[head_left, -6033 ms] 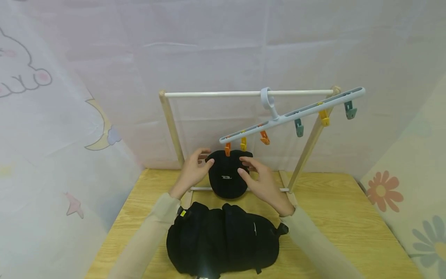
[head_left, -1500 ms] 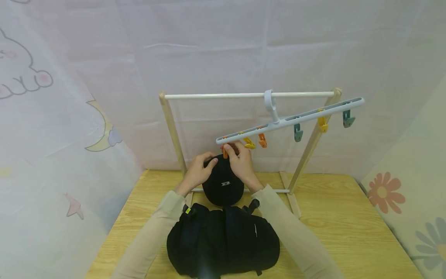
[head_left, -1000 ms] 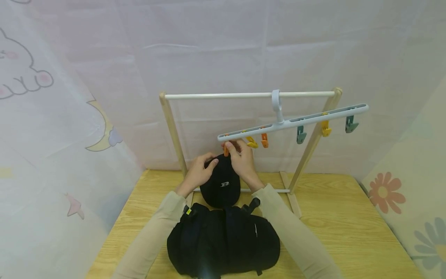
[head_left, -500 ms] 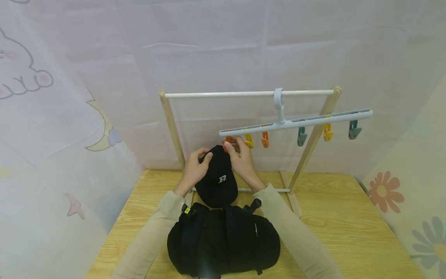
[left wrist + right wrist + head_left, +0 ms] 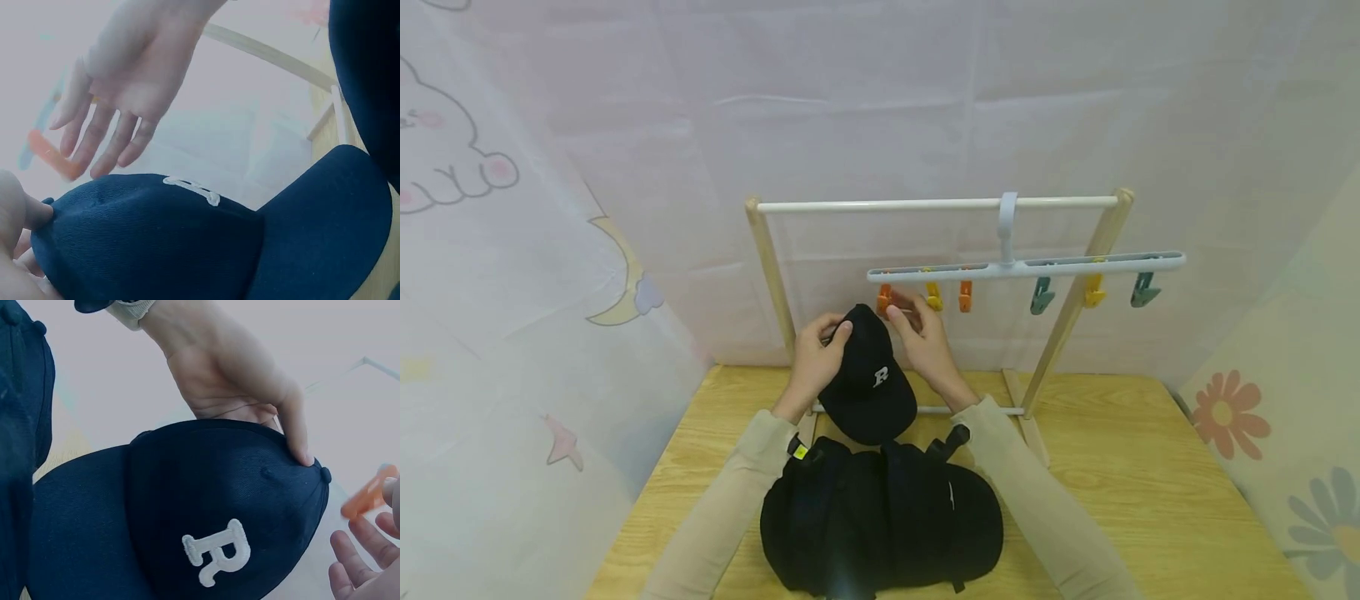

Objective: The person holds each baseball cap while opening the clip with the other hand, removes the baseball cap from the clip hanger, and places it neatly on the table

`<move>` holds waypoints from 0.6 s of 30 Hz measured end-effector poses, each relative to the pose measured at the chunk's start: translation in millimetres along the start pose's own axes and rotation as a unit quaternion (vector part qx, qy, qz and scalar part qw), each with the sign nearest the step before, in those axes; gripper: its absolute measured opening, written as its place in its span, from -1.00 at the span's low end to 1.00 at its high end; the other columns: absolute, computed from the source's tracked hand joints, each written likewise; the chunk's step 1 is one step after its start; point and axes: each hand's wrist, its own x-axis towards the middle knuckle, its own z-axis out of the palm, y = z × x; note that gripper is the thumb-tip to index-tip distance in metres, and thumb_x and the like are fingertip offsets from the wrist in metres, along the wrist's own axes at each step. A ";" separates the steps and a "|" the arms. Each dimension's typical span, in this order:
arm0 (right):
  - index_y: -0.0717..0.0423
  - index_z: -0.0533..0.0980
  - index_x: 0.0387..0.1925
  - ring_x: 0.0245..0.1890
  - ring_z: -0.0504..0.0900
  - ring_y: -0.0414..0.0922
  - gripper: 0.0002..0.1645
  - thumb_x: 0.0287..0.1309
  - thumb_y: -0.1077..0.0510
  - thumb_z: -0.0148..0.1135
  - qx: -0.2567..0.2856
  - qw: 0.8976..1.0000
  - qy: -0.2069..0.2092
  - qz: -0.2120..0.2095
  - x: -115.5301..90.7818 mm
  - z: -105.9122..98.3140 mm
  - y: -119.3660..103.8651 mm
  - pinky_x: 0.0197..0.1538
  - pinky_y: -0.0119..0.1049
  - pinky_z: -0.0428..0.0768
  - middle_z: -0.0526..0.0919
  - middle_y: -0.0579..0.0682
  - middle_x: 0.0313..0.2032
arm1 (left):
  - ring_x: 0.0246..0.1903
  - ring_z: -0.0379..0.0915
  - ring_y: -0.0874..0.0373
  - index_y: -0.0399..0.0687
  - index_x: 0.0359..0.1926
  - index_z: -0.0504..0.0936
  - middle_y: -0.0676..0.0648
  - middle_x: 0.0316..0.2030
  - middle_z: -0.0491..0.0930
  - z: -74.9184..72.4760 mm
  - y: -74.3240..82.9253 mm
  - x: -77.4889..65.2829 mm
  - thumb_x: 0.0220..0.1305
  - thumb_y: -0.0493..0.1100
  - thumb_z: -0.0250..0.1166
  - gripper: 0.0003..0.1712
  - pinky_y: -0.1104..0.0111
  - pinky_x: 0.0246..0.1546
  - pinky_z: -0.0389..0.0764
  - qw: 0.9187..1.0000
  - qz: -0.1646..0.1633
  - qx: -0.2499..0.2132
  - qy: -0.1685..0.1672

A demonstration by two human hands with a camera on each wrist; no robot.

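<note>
My left hand (image 5: pixel 816 358) pinches the crown of a black baseball cap (image 5: pixel 867 383), thumb on top and fingers underneath. The cap hangs tilted, brim down, its white letter R (image 5: pixel 222 550) facing out. Beside the crown, my right hand (image 5: pixel 921 337) has its fingers extended and thumb apart, close to the leftmost orange clip (image 5: pixel 884 298). In the left wrist view that right hand (image 5: pixel 134 87) shows its palm and loose fingers; whether a fingertip touches the clip, I cannot tell. The clip belongs to a pale blue clip hanger (image 5: pixel 1026 268), which hangs nearly level.
The hanger hooks over the white bar (image 5: pixel 880 206) of a small wooden rack. More clips (image 5: pixel 1041 296), yellow, orange and green, dangle from it. A bundled black item with straps (image 5: pixel 880 521) lies on the wooden table (image 5: pixel 1120 467) in front. Patterned cloth (image 5: pixel 625 125) stands behind.
The cap has come away from the orange clip, lower and to the left, in my left hand. My right hand has loosened from the clip. The hanger has swung from tilted to almost level.
</note>
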 end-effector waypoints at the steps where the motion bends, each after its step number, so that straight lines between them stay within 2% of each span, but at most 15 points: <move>1: 0.30 0.41 0.44 0.28 0.61 0.25 -0.49 0.64 0.15 0.12 -0.001 1.000 0.001 0.000 0.0 -0.3 0.4 0.46 0.03 0.50 0.58 0.29 0.30 | 0.05 0.72 -0.16 -0.27 0.07 0.75 -0.28 0.05 0.75 0.0 0.7 -0.1 0.56 -0.19 0.28 -0.74 0.00 0.11 0.70 1.000 -0.004 -0.008 0.002; 4: 0.34 0.42 0.41 0.24 0.63 0.28 -0.52 0.64 0.16 0.11 0.005 1.000 0.003 0.001 0.0 -1.3 1.4 0.45 0.00 0.52 0.60 0.32 0.27 | 0.01 0.74 -0.14 -0.27 0.08 0.75 -0.29 0.06 0.76 -0.3 5.7 -0.4 0.56 -0.20 0.28 -0.74 0.17 0.02 0.71 0.999 -0.024 -0.035 0.011; 9: 0.38 0.41 0.40 0.22 0.64 0.30 -0.52 0.64 0.18 0.09 -0.004 1.000 0.009 0.010 -3.8 -6.5 6.4 0.41 -0.10 0.55 0.60 0.35 0.26 | -0.11 0.76 0.01 -0.26 0.12 0.74 -0.28 0.02 0.80 -2.3 16.9 -1.3 0.58 -0.19 0.27 -0.72 0.45 -0.14 0.67 0.994 -0.057 -0.090 0.025; 13: 0.40 0.40 0.40 0.24 0.64 0.27 -0.50 0.64 0.16 0.10 -0.017 1.000 0.012 0.022 -10.1 -13.0 14.6 0.38 -0.09 0.57 0.60 0.34 0.27 | -0.12 0.77 0.05 -0.25 0.14 0.73 -0.28 0.02 0.80 -3.6 22.0 -1.8 0.59 -0.19 0.25 -0.72 0.48 -0.15 0.67 0.992 -0.063 -0.109 0.028; 18: 0.31 0.46 0.37 0.24 0.63 0.23 -0.53 0.61 0.14 0.17 -0.061 0.997 0.022 0.031 -24.3 -23.9 27.5 0.36 0.10 0.55 0.62 0.31 0.25 | -0.08 0.77 0.07 -0.25 0.15 0.72 -0.26 0.06 0.79 -3.5 27.8 -2.2 0.60 -0.19 0.24 -0.71 0.48 -0.12 0.69 0.988 -0.072 -0.132 0.029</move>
